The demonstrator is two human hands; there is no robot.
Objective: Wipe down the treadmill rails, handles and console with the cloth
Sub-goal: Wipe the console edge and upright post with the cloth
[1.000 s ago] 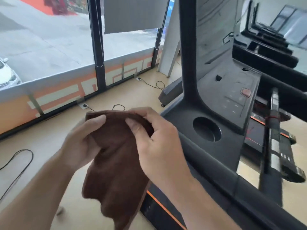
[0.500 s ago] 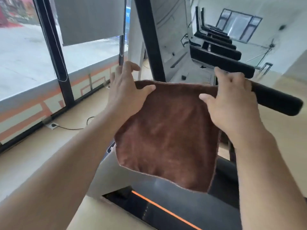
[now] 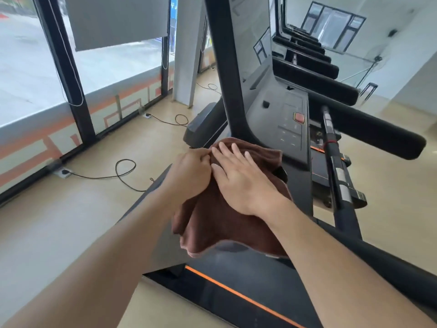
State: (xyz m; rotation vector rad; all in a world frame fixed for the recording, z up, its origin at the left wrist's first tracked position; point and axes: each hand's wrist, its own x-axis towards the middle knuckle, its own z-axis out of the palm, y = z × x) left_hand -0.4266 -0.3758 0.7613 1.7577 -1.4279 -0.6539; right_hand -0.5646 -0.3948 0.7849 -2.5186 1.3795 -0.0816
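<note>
Cloth: brown cloth (image 3: 227, 216) draped over the near left corner of the treadmill console (image 3: 287, 129), its lower edge hanging down.
Right hand (image 3: 241, 181): lies flat on the cloth, fingers straight and spread, pressing it down.
Left hand (image 3: 191, 176): fingers curled, pinching the cloth's left edge, touching the right hand.
Console: dark grey, red button (image 3: 299, 117) near its right side.
Handle (image 3: 369, 129): padded black bar, right of the console.
Floor (image 3: 71, 221): black cable (image 3: 123, 171) running to a socket by the window.
</note>
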